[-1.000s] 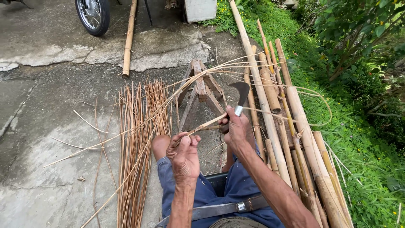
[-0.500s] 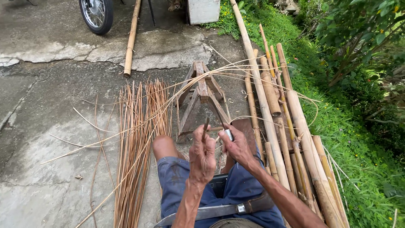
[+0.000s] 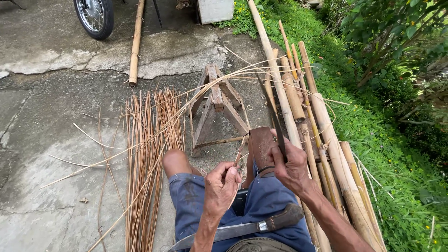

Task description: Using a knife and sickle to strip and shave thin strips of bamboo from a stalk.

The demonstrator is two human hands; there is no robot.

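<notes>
Left hand [image 3: 223, 186] pinches thin bamboo strip [image 3: 240, 151] over my knee | right hand [image 3: 291, 165] grips knife [image 3: 275, 123] against leather pad [image 3: 261, 149] | finished strips [image 3: 147, 154] piled on concrete left | poles [image 3: 322, 135] right, unsplit.

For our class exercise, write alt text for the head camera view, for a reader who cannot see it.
A seated person's left hand pinches a thin bamboo strip while the right hand holds a knife over the knee. Split strips lie on concrete; bamboo poles line the grass.
</notes>
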